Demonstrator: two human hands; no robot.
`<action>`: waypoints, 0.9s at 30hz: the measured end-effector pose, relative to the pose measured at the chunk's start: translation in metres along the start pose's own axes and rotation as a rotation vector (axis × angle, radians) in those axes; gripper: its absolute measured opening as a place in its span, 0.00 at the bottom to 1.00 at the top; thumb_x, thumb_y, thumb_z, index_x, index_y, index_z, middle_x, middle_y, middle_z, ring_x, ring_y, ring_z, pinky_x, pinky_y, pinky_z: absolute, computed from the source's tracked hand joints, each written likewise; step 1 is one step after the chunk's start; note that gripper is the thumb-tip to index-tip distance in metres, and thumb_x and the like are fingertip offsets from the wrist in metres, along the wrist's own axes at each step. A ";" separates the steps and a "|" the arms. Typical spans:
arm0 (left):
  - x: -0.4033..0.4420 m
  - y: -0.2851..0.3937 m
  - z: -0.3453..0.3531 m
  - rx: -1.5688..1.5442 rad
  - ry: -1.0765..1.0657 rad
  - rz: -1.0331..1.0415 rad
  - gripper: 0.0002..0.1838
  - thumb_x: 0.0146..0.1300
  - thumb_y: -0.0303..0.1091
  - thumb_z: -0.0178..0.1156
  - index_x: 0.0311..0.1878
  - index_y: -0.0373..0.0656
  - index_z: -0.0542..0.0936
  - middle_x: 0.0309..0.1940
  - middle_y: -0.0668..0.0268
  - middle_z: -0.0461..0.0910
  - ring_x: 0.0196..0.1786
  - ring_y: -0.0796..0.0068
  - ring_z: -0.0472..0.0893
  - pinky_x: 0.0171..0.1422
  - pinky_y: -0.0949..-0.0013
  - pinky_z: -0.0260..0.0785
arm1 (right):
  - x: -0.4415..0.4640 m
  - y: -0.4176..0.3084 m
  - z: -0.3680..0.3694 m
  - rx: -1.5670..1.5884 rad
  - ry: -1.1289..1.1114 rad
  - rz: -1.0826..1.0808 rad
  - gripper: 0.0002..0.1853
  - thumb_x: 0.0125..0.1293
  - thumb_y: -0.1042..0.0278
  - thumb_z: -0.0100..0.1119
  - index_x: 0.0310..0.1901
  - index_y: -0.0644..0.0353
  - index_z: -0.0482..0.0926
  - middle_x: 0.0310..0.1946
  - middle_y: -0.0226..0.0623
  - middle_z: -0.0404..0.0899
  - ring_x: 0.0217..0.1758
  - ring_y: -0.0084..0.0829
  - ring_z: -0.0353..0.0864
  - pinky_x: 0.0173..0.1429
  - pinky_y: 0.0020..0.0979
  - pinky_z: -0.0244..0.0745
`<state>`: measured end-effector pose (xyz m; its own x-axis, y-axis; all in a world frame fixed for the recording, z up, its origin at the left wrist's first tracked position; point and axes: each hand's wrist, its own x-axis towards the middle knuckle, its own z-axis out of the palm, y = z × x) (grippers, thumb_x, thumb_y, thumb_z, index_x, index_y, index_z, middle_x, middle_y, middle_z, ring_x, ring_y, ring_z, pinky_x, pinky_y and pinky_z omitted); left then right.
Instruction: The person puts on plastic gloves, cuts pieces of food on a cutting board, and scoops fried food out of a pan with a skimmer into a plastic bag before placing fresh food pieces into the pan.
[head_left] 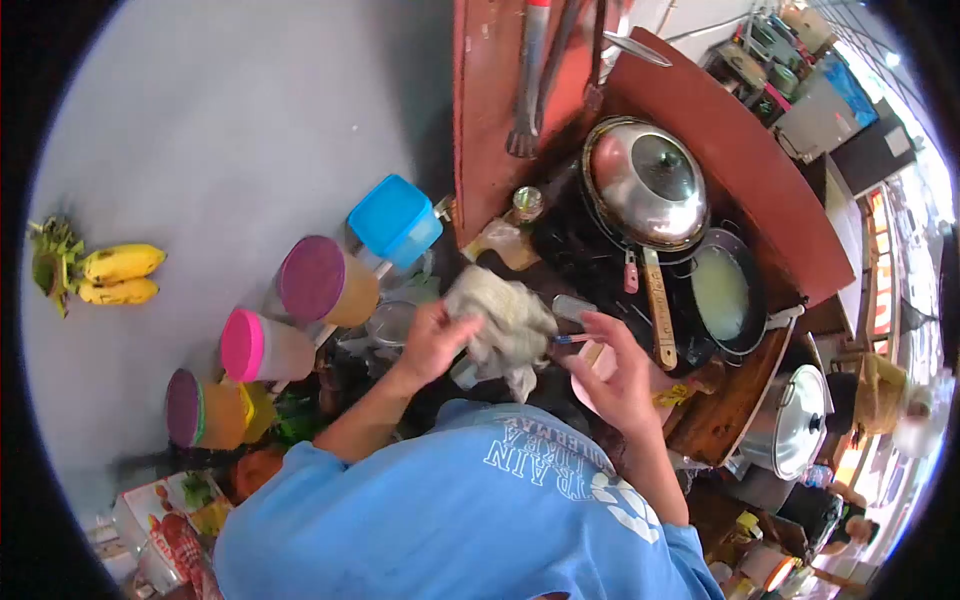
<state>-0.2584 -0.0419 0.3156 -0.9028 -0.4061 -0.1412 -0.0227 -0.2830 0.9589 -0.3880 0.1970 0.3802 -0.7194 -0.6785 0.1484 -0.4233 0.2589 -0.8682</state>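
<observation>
A crumpled, greyish cloth [497, 318] hangs in front of my chest. My left hand [437, 342] is closed on its left edge, thumb on top. To the right of the cloth, my right hand [617, 375] pinches a thin utensil with a blue-and-white handle [572, 339]. The utensil's far end meets the cloth's edge, so its kind cannot be made out. Just beyond the right fingertips lies a small translucent item [570, 308]. Partly behind the right hand is a pink container [588, 380].
A lidded pan [640, 185] and a wok with pale liquid [720, 290] sit on the stove, a wooden handle [658, 310] pointing toward me. Lidded tubs, including a blue one [395, 222], line the left wall. A lidded pot [790, 420] stands right. Bananas [122, 263] hang far left.
</observation>
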 end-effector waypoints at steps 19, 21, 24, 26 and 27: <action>0.033 0.136 -0.112 -0.300 0.374 0.160 0.13 0.68 0.36 0.61 0.45 0.34 0.79 0.34 0.53 0.84 0.35 0.62 0.86 0.38 0.61 0.82 | -0.065 0.081 -0.020 0.379 -0.234 0.590 0.13 0.71 0.68 0.60 0.52 0.65 0.80 0.46 0.34 0.85 0.50 0.23 0.81 0.56 0.27 0.76; 0.062 0.131 -0.102 -0.079 0.494 0.115 0.14 0.68 0.37 0.61 0.47 0.34 0.78 0.36 0.54 0.85 0.34 0.60 0.86 0.37 0.61 0.81 | -0.065 0.087 -0.018 0.365 -0.233 0.554 0.13 0.70 0.67 0.61 0.52 0.64 0.81 0.46 0.34 0.85 0.49 0.23 0.82 0.56 0.28 0.76; 0.106 0.093 -0.128 1.034 0.671 0.063 0.14 0.65 0.36 0.61 0.36 0.31 0.82 0.26 0.48 0.83 0.31 0.54 0.85 0.39 0.55 0.77 | -0.070 0.087 -0.019 0.275 -0.234 0.506 0.16 0.69 0.62 0.63 0.52 0.62 0.82 0.44 0.35 0.86 0.47 0.25 0.83 0.53 0.30 0.78; 0.114 0.085 -0.109 1.523 0.802 0.212 0.16 0.62 0.38 0.61 0.29 0.32 0.82 0.27 0.45 0.81 0.32 0.45 0.83 0.41 0.48 0.74 | -0.072 0.085 -0.024 0.222 -0.199 0.496 0.16 0.68 0.61 0.64 0.52 0.61 0.82 0.43 0.35 0.86 0.46 0.26 0.84 0.52 0.30 0.78; 0.118 0.079 -0.109 1.522 0.771 0.239 0.16 0.62 0.38 0.61 0.29 0.32 0.82 0.27 0.45 0.81 0.32 0.45 0.83 0.41 0.48 0.74 | -0.074 0.088 -0.025 0.210 -0.213 0.491 0.17 0.67 0.60 0.64 0.52 0.61 0.83 0.43 0.36 0.86 0.46 0.26 0.84 0.52 0.30 0.78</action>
<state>-0.3201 -0.2064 0.3480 -0.5589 -0.7327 0.3884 -0.6942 0.6696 0.2641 -0.3857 0.2872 0.3050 -0.6682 -0.6421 -0.3758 0.0667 0.4514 -0.8898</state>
